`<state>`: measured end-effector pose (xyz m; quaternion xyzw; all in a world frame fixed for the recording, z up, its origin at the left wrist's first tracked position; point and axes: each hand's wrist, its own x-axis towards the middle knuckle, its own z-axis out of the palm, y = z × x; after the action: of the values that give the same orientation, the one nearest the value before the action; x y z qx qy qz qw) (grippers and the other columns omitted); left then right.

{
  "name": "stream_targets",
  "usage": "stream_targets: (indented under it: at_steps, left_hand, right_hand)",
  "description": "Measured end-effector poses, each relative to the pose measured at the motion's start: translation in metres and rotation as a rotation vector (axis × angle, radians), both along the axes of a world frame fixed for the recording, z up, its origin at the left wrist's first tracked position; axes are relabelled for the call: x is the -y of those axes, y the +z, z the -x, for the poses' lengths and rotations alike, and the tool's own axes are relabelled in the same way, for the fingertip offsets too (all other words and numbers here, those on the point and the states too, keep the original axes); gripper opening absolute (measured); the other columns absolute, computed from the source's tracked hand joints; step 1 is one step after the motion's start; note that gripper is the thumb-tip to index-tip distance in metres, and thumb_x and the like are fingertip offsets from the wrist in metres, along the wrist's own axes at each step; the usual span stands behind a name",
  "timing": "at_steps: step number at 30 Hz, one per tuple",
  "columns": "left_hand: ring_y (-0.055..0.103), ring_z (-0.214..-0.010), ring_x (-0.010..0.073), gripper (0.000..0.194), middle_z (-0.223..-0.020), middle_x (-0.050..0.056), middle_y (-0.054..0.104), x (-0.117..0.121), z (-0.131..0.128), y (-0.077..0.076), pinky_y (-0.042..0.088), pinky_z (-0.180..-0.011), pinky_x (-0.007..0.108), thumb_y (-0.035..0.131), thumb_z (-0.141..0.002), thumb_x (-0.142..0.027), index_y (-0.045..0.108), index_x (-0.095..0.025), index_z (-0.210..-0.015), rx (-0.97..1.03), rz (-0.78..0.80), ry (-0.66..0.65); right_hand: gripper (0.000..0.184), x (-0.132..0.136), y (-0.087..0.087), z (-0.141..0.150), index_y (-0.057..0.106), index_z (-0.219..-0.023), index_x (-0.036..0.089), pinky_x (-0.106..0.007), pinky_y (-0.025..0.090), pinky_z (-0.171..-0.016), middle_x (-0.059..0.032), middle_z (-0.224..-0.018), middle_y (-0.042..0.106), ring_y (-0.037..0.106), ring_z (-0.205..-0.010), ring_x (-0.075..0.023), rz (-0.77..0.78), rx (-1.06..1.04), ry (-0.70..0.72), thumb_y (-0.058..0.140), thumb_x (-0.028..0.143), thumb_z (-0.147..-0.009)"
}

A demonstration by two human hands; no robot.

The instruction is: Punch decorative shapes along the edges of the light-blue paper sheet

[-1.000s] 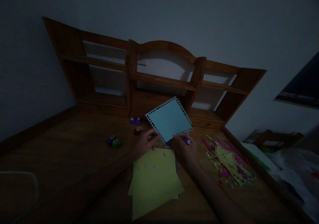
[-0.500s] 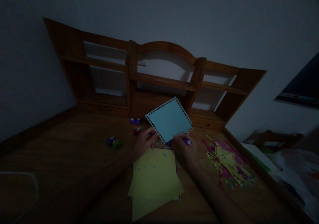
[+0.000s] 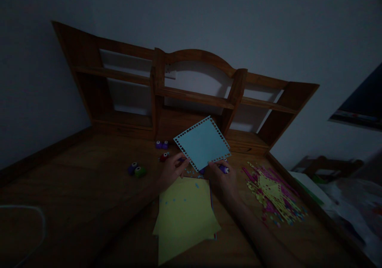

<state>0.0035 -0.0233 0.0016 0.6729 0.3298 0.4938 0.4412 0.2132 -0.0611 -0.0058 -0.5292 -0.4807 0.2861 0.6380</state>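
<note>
A square sheet of light blue paper [image 3: 204, 144], with a row of small punched holes along its edges, is held up above the desk. My left hand [image 3: 172, 171] pinches its lower left edge, and my right hand [image 3: 222, 176] pinches it near the lower right edge. A purple craft punch [image 3: 224, 168] shows beside my right fingers; whether they touch it I cannot tell. Beneath the hands lies a stack of yellow paper sheets [image 3: 186, 216], with a few tiny blue scraps on top. More blue cut-out bits [image 3: 193, 174] lie just behind the stack.
Purple punches [image 3: 161, 144] and a red punch [image 3: 164, 157] stand behind my left hand. Farther left sit a dark purple punch [image 3: 132, 167] and a green punch [image 3: 139, 171]. A heap of yellow and pink paper strips [image 3: 273, 194] lies right. A wooden shelf [image 3: 193, 97] backs the desk.
</note>
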Motion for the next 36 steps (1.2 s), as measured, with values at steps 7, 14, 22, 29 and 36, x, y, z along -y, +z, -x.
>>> stream_targets:
  at_steps: [7, 14, 22, 29, 36]
  left_hand:
    - [0.047, -0.045, 0.0081, 0.023, -0.060, -0.004, 0.054, 0.0012, 0.0005, 0.0021, 0.039, -0.043, 0.019, 0.055, -0.089, -0.039, 0.059, -0.017, -0.089, -0.014, -0.003, 0.004]
    - [0.046, -0.043, 0.0082, 0.024, -0.058, -0.004, 0.052, -0.0005, 0.0006, 0.0003, 0.038, -0.042, 0.019, 0.057, -0.088, -0.041, 0.059, -0.017, -0.084, -0.018, -0.001, 0.034]
    - [0.047, -0.045, 0.0080, 0.026, -0.066, -0.002, 0.059, 0.0014, 0.0004, 0.0026, 0.039, -0.041, 0.019, 0.057, -0.088, -0.041, 0.063, -0.016, -0.090, -0.019, -0.003, 0.019]
    - [0.048, -0.047, 0.0071, 0.028, -0.080, 0.002, 0.063, -0.0001, -0.0015, -0.0001, 0.041, -0.040, 0.019, 0.057, -0.088, -0.041, 0.064, -0.015, -0.092, -0.011, -0.003, 0.046]
    - [0.049, -0.046, 0.0076, 0.025, -0.074, 0.001, 0.062, -0.0043, -0.0001, -0.0062, 0.041, -0.041, 0.019, 0.057, -0.087, -0.038, 0.064, -0.015, -0.093, -0.033, -0.022, 0.056]
  right_hand:
    - [0.024, 0.0016, 0.0004, 0.0020, 0.068, -0.071, 0.020, -0.028, 0.043, -0.058, -0.0009, -0.067, 0.065, 0.057, -0.062, -0.0178, -0.017, 0.002, -0.001, 0.076, 0.042, -0.068]
    - [0.025, 0.0045, 0.0067, 0.0029, 0.068, -0.070, 0.019, -0.028, 0.043, -0.057, -0.0015, -0.067, 0.064, 0.055, -0.063, -0.0175, -0.024, 0.057, -0.012, 0.076, 0.043, -0.067]
    - [0.026, 0.0048, 0.0050, 0.0028, 0.067, -0.071, 0.019, -0.028, 0.043, -0.059, -0.0015, -0.069, 0.064, 0.056, -0.065, -0.0176, -0.023, 0.051, 0.020, 0.075, 0.043, -0.069]
    - [0.025, 0.0032, 0.0022, 0.0014, 0.067, -0.072, 0.019, -0.029, 0.045, -0.062, -0.0014, -0.070, 0.066, 0.057, -0.065, -0.0176, -0.020, 0.044, 0.026, 0.075, 0.043, -0.070]
    - [0.026, 0.0038, 0.0031, 0.0049, 0.067, -0.070, 0.019, -0.028, 0.044, -0.057, -0.0013, -0.065, 0.065, 0.056, -0.060, -0.0168, -0.034, 0.013, 0.043, 0.075, 0.044, -0.068]
